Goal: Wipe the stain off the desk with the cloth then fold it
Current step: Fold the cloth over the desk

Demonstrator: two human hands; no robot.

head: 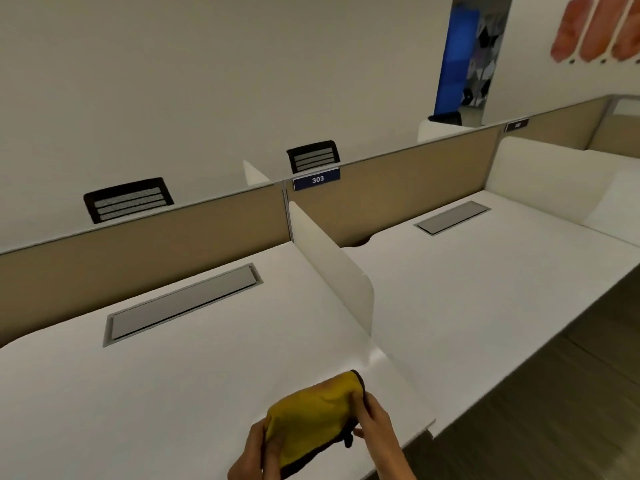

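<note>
You have one yellow cloth (313, 419), bunched up with a dark edge, gripped between both hands above the near edge of the white desk (156, 393). Your left hand (258, 455) clamps its lower left side, fingers curled into the fabric; your right hand (375, 422) pinches the right edge, where the dark trim shows. The two hands sit close together with the cloth between them.

Count two desk tops in view, yours and one to the right (485, 289), split by one white divider (332, 268). Each has one grey cable flap, so two: one ahead of you (183, 303) and one farther right (453, 217). A tan back panel (138, 251) runs behind both, carrying a blue tag reading 303 (317, 179). Two black chair backs (128, 199) rise beyond it, the second (313, 155) just above the tag.
</note>
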